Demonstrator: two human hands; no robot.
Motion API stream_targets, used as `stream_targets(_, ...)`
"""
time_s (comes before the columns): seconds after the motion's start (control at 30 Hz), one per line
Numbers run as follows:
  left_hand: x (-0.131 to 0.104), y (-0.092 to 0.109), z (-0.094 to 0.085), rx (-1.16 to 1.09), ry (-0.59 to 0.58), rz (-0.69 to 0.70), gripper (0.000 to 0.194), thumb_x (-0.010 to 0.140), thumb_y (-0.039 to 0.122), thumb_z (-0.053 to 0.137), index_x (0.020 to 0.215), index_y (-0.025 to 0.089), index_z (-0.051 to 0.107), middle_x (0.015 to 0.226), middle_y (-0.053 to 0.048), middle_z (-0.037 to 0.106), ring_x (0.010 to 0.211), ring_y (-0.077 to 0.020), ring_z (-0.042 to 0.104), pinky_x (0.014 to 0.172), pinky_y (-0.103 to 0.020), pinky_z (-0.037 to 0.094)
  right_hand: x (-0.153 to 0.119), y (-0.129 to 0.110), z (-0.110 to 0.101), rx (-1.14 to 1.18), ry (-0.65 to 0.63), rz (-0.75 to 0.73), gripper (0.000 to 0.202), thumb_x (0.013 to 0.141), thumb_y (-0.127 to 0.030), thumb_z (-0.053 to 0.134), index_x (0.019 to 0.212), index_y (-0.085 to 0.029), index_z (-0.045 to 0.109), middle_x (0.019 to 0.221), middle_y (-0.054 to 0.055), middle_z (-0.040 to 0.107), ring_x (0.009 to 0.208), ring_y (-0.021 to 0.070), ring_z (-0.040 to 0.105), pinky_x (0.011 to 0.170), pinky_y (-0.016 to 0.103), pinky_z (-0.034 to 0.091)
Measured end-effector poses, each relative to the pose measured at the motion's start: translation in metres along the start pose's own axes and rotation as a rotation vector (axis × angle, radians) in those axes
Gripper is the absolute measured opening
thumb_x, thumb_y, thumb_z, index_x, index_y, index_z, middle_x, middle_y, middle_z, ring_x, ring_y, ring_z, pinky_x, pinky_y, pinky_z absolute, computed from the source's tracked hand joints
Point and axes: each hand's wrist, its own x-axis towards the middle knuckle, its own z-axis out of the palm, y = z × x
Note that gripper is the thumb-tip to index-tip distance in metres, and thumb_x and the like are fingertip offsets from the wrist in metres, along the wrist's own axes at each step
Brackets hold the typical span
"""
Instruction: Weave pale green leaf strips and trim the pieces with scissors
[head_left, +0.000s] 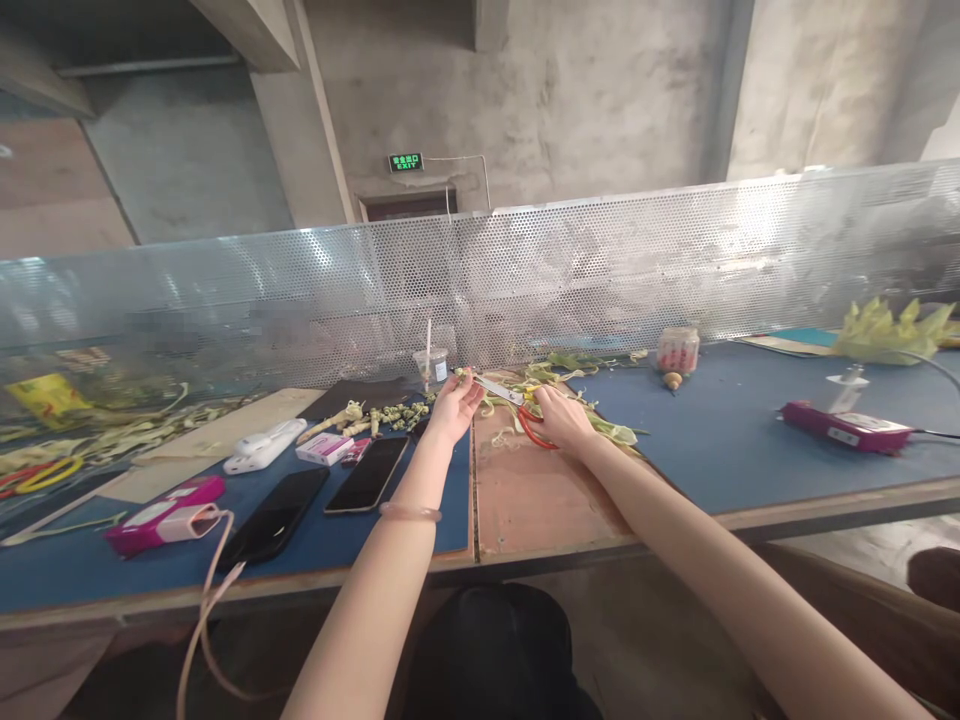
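My right hand [564,420] is closed on a pair of scissors [501,390] with red and yellow handles, their metal blades pointing left toward my other hand. The fingers of my left hand [454,408] pinch a small green plant piece [460,373], largely covered by the fingertips. Beneath both hands lie green leaves and stalks [619,434] on a brown board [525,510]. Left of my left hand is a row of knobbly green-and-tan plant pieces [397,415].
Two dark phones [369,476] [276,518], a magenta power strip [161,515] and a white power strip [264,446] lie left. A plastic cup [432,368] stands behind. Rightward are a jar [678,350] and another magenta strip [844,428]. A perforated metal screen [600,270] runs along the back.
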Motion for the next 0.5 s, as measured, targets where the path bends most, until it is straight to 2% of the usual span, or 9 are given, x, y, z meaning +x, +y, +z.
stream_targets(0.27,-0.0026,0.0006,0.0027,-0.004,-0.019,-0.004,0.013,0.07,0.004,0.059,0.077,0.016,0.06,0.068,0.001,0.063,0.07,-0.0084,0.061,0.082,-0.027,0.045,-0.0001,0.0008,0.0037,0.005,0.039,0.015,0.038,0.081,-0.053,0.036,0.092,-0.018,0.046,0.092,0.009,0.055,0.083,0.0202,0.053,0.056,0.025,0.032)
stream_targets(0.5,-0.0029,-0.0003,0.003,0.014,-0.004,-0.011,0.014,0.07,0.005,0.06,0.077,0.017,0.061,0.069,0.001,0.063,0.068,-0.0078,0.06,0.082,-0.026,0.046,-0.0002,-0.0004,0.0032,0.007,0.032,0.02,0.038,0.08,-0.052,0.039,0.093,-0.017,0.046,0.092,0.009,0.055,0.087,0.0211,0.053,0.058,0.025,0.033)
